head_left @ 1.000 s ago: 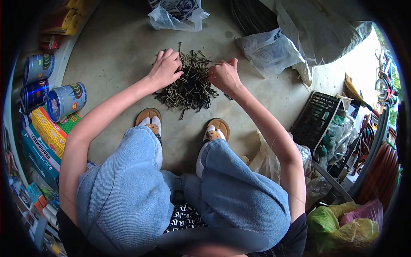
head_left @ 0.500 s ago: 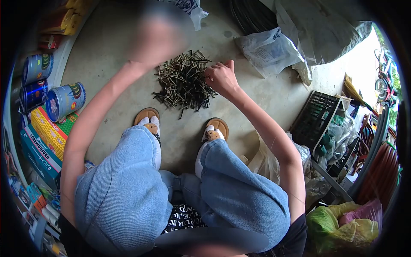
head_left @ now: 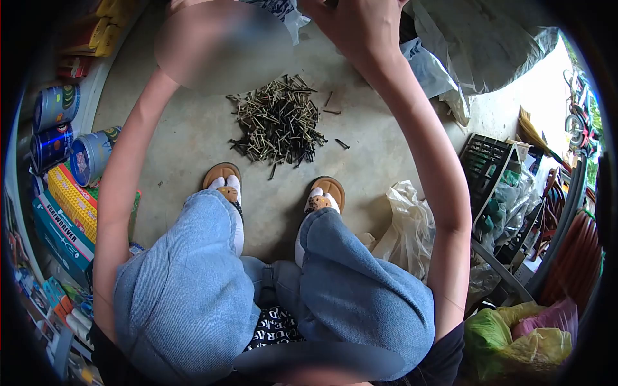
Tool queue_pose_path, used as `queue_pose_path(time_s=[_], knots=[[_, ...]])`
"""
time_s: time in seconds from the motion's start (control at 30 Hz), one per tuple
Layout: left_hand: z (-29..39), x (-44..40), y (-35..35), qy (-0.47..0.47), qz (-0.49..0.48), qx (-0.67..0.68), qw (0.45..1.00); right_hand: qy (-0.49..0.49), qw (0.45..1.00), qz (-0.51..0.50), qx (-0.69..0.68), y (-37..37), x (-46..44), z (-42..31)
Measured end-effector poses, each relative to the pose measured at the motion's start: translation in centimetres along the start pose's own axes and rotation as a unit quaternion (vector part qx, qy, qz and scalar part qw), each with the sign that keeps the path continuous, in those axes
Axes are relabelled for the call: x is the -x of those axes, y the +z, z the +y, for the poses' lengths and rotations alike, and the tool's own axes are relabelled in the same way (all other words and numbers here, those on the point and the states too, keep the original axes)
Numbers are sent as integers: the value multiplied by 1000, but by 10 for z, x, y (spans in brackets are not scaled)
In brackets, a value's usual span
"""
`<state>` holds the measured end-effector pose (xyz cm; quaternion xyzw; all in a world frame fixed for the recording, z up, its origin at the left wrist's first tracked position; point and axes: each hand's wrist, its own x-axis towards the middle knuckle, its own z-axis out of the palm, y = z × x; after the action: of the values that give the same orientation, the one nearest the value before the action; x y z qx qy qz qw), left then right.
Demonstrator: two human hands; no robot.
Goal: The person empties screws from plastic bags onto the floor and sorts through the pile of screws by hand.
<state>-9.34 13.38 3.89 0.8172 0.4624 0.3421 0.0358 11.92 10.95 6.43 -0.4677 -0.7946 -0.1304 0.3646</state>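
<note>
A heap of screws in brass and dark tones lies on the concrete floor in front of my feet. A few loose screws lie just right of the heap. My right hand is raised beyond the pile at the top edge, beside the plastic bags; its fingertips are cut off by the frame. Up at the top left is my left hand, mostly covered by a blurred patch, so its fingers and anything in them are hidden.
Paint tins and a screwdriver box line the left side. A plastic-wrapped bundle sits at the upper right. On the right are a black crate, a crumpled clear bag and coloured bags.
My right hand has left the right side of the heap and moved up to the top edge. Loose screws now show where it was. My left hand has shifted up and left.
</note>
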Motion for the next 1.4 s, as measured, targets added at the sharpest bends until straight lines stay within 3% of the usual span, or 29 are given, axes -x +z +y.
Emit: queue_pose_path(time_s=[0.03,0.07,0.17,0.2,0.23,0.3,0.5,0.6,1.13,1.23,1.37,1.4], knots=[[9,-3,-3,-67,-8,-9,998,2,1000,0,-1,0,1,0],[4,-4,3,-53,41,-5,998,14,1000,-1,-6,-1,3,1],[0,1,8,-48,64,32,996,49,998,-34,-32,1,21,10],[-13,11,14,46,51,-20,997,48,997,-45,-31,12,38,19],[-11,19,17,43,38,-4,998,47,997,-55,-29,20,53,24],[-4,45,31,32,-8,-25,999,79,984,-161,-3,16,80,16],[0,138,79,2,-219,78,972,66,959,-277,-16,48,174,8],[-2,153,81,-16,-281,93,955,66,929,-364,-4,55,187,-3],[-10,144,80,-29,-302,69,950,184,898,-396,-56,79,191,-9],[-10,133,76,-33,-293,65,953,115,923,-366,-2,81,193,-9],[-12,100,61,-34,-254,58,965,129,921,-368,-17,62,163,-9],[-12,89,55,-29,-220,45,974,133,940,-312,-40,56,149,-10]])
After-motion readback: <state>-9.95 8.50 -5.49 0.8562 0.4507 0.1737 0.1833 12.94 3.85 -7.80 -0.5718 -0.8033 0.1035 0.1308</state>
